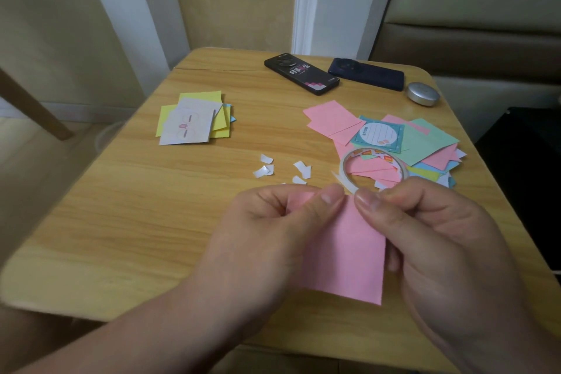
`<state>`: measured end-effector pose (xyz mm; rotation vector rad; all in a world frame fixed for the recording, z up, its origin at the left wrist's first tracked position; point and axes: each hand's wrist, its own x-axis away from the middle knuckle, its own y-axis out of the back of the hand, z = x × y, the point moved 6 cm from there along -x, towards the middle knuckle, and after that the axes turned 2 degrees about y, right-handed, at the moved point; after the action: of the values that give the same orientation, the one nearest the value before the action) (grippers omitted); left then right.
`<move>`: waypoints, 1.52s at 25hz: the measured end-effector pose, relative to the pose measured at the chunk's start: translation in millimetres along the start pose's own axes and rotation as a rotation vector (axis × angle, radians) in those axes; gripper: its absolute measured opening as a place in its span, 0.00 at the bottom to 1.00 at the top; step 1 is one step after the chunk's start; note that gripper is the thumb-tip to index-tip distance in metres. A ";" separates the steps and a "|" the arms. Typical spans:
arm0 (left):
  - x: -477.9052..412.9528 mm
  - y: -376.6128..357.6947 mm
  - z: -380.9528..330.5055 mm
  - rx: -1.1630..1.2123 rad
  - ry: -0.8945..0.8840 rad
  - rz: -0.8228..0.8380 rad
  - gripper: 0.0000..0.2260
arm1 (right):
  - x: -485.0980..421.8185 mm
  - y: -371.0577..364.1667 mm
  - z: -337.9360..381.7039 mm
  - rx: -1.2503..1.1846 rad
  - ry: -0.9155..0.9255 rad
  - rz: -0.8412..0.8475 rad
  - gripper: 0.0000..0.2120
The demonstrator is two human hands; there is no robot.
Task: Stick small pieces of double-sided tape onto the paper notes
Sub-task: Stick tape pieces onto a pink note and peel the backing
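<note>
Wooden table (121, 206) | pink note (349, 252) pinched between left hand (267, 231), right hand (440, 237)

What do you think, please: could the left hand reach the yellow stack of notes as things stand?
Probably yes: only bare table lies between the left hand and the yellow stack. It is pinching the pink note, though, so it would have to let go first.

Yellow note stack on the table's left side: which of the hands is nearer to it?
Left. The left hand, pinching the pink note, sits nearer, to the right of the yellow note stack; the right hand, holding the tape roll, is farther right.
</note>
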<state>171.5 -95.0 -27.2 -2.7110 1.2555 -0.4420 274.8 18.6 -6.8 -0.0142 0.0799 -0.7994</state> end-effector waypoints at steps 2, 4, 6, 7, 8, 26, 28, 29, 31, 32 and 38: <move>1.6 3.5 -5.1 -0.091 -0.001 -0.013 0.26 | 1.0 0.4 -1.9 0.006 -0.016 -0.018 0.12; 2.7 4.8 -10.5 -0.236 -0.021 0.004 0.27 | 0.8 1.4 -2.3 0.005 -0.014 -0.026 0.12; 2.3 5.7 -18.4 -0.291 -0.092 0.000 0.26 | 0.9 3.2 -1.1 0.017 0.003 -0.036 0.15; 2.0 7.5 -22.1 -0.289 -0.131 -0.034 0.25 | 1.5 4.0 -0.4 0.025 0.013 -0.044 0.16; 2.7 8.9 -25.4 -0.291 -0.165 -0.085 0.24 | 2.4 4.3 0.1 0.034 0.018 -0.054 0.17; -6.2 -4.9 4.9 -0.065 0.151 0.116 0.17 | -9.3 1.5 -25.3 -0.046 -0.256 0.104 0.18; -5.9 -3.1 5.2 -0.080 0.169 0.114 0.19 | -8.7 2.0 -29.7 -0.031 -0.317 0.110 0.17; -7.2 -1.4 6.3 -0.076 0.185 0.119 0.21 | -9.2 4.1 -31.5 -0.042 -0.341 0.090 0.14; -9.2 1.7 3.5 -0.034 0.169 0.136 0.25 | -9.7 8.5 -32.9 -0.137 -0.398 0.019 0.07; -9.5 4.1 -0.2 -0.014 0.117 0.140 0.26 | -9.9 9.7 -33.3 -0.199 -0.422 -0.015 0.05; 6.9 -5.5 -10.5 -0.312 -0.241 0.083 0.31 | -1.8 4.0 -41.0 -0.325 -0.560 -0.096 0.10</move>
<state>176.5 -96.6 -14.5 -2.8316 1.4631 0.0990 273.3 23.5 -47.7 -0.5496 -0.3242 -0.8466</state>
